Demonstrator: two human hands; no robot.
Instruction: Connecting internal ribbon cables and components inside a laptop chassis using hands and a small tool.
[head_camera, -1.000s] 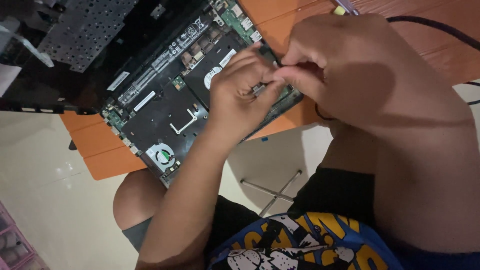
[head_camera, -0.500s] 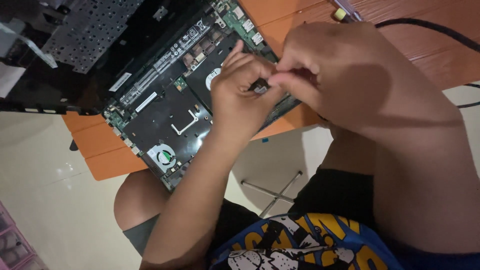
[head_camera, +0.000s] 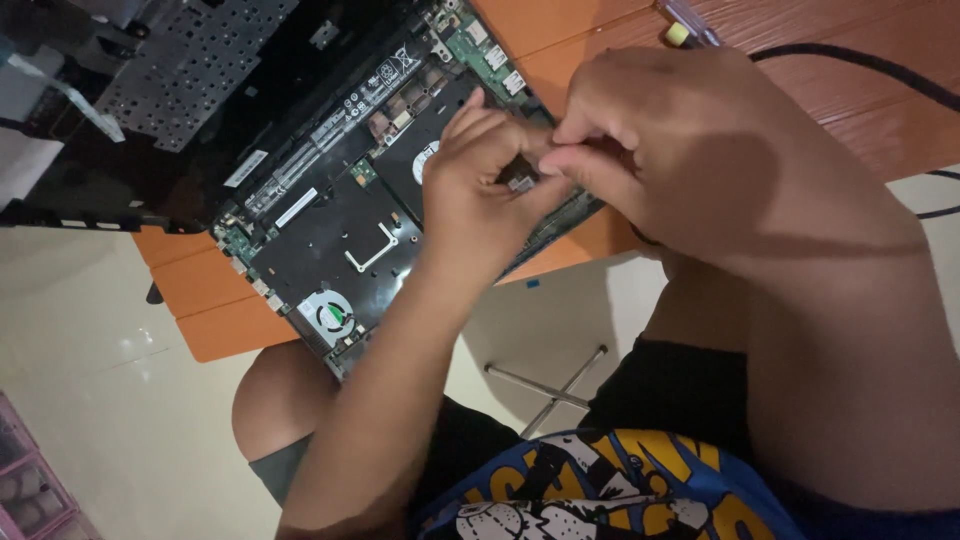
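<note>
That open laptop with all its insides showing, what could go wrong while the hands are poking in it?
The left hand and right hand pinch a tiny part above the bare circuit board; it might slip and get lost inside. The opened laptop juts past the edge of the orange table, so a push could perhaps tip it off. A black cable lies near the right arm and could snag.

Single view, camera on my head, looking steeply down, close over my hands (head_camera: 560, 170), opened laptop base (head_camera: 340, 230) just beyond my grip, my lap directly below it
</note>
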